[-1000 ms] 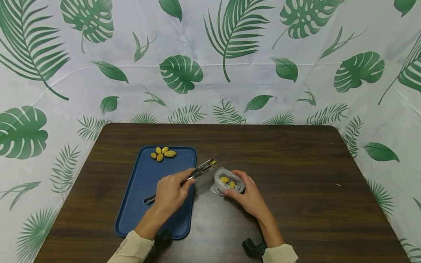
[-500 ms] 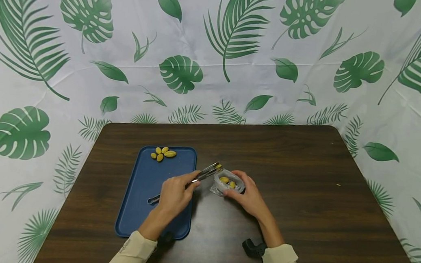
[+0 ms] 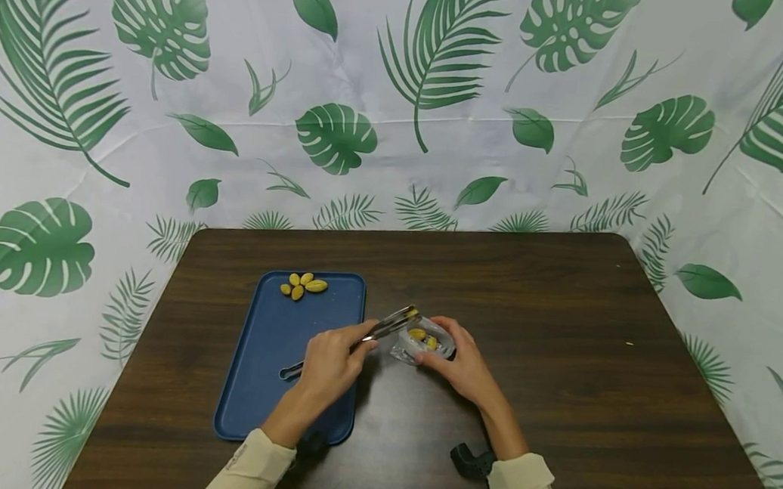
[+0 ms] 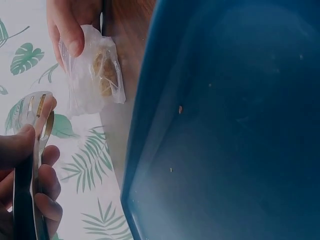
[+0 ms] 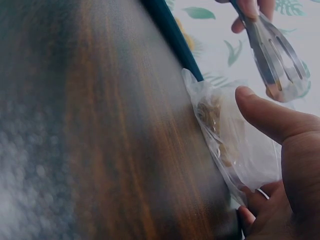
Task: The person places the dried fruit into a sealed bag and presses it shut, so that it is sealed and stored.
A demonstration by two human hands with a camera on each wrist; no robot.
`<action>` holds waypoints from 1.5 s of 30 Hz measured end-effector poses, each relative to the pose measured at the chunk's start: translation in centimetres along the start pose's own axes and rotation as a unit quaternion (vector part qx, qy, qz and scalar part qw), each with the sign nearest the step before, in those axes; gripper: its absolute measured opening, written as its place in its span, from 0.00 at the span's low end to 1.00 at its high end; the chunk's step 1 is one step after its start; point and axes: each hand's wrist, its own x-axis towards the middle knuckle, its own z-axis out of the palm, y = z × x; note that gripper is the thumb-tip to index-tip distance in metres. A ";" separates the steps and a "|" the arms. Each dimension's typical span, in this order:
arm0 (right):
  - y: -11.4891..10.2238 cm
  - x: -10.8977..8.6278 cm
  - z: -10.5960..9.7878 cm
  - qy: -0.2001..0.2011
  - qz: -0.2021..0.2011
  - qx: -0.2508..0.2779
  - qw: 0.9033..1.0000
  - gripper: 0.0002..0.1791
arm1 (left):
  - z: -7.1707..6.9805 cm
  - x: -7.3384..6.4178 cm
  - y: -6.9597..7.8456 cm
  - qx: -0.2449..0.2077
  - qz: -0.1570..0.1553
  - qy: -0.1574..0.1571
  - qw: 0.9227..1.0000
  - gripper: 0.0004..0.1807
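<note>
In the head view my left hand (image 3: 332,361) grips metal tongs (image 3: 391,323), whose slotted ends hang over the mouth of a clear plastic bag (image 3: 403,351). A yellowish piece (image 5: 272,94) shows between the tong ends in the right wrist view. My right hand (image 3: 461,363) holds the bag, its thumb on one side and fingers on the other, with the mouth spread. Several oval yellow-brown pieces (image 4: 105,75) lie inside the bag; their exact kind is unclear. Left of the bag is a blue tray (image 3: 276,335), partly beneath my left hand.
Several more yellow pieces (image 3: 298,286) sit grouped at the tray's far end. Small crumbs (image 4: 180,109) dot the tray. The dark wooden table (image 3: 531,300) bears a small yellowish scrap (image 3: 630,344) at the right. A leaf-patterned cloth (image 3: 398,154) hangs behind.
My left hand has moved right with the tongs, bringing their ends from beside the bag to over its mouth. My right hand and the bag have stayed in place.
</note>
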 end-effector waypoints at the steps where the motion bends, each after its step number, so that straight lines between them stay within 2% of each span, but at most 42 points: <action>1: 0.0 0.0 0.0 0.000 -0.001 -0.001 1.000 0.39 | 0.0 0.0 0.0 0.001 0.000 -0.001 1.000 0.17; 18: -0.1 0.1 0.0 0.001 -0.001 0.002 1.000 0.39 | -0.1 0.2 0.4 -0.016 0.027 -0.031 0.999 0.17; 27: -0.1 0.0 -0.1 -0.001 -0.004 0.007 1.000 0.39 | -0.2 0.2 0.5 -0.022 0.029 -0.044 0.998 0.18; 33: 0.0 0.0 -0.1 -0.001 -0.005 0.003 1.000 0.39 | -0.3 0.2 0.4 -0.022 0.028 -0.037 0.999 0.21; 45: 0.0 -0.1 0.0 -0.001 0.003 -0.003 1.000 0.40 | -1.0 -0.1 -0.6 -0.021 -0.023 -0.039 0.999 0.25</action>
